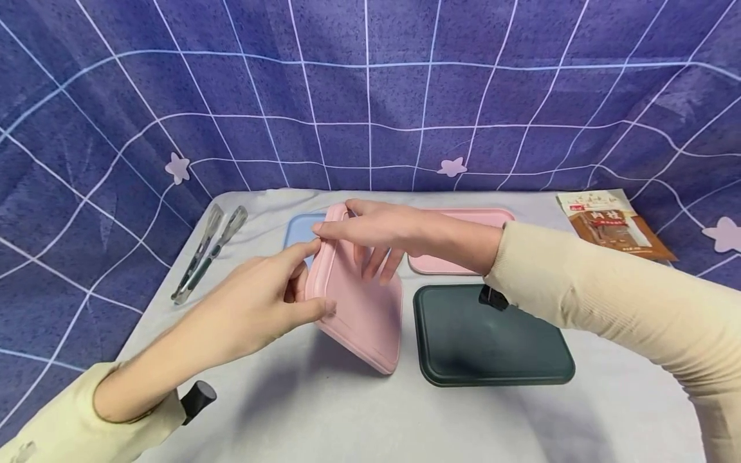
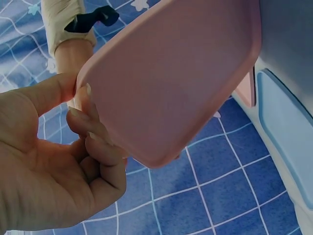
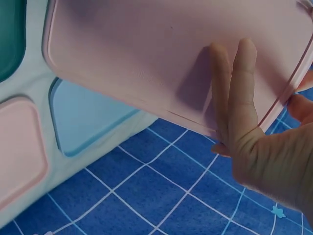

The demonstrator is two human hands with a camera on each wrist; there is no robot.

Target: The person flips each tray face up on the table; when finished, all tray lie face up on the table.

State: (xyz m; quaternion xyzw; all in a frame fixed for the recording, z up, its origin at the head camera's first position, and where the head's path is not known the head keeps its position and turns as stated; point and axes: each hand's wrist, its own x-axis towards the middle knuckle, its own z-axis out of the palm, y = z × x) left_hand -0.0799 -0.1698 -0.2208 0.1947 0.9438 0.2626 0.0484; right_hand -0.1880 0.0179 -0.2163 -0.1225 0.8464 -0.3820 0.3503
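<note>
A pink rectangular tray [image 1: 367,302] with a raised rim is held up at a steep tilt over the front left of the table. My left hand [image 1: 269,292] grips its left edge, and in the left wrist view the fingers [image 2: 105,147] are curled by the tray's corner. From above, my right hand [image 1: 382,225] pinches the upper corner of the same tray. Two fingers [image 3: 243,83] of that hand extend across the tray's face in the right wrist view. Behind the tray lies a blue tray [image 1: 298,228], partly hidden.
A dark green tray [image 1: 492,334] lies on the white tablecloth [image 1: 370,418] at right, with a second pink tray [image 1: 457,218] behind it, partly under the right arm. Metal tongs [image 1: 211,251] lie far left. A brown food packet [image 1: 619,225] sits back right. A blue checked curtain [image 1: 370,96] hangs behind.
</note>
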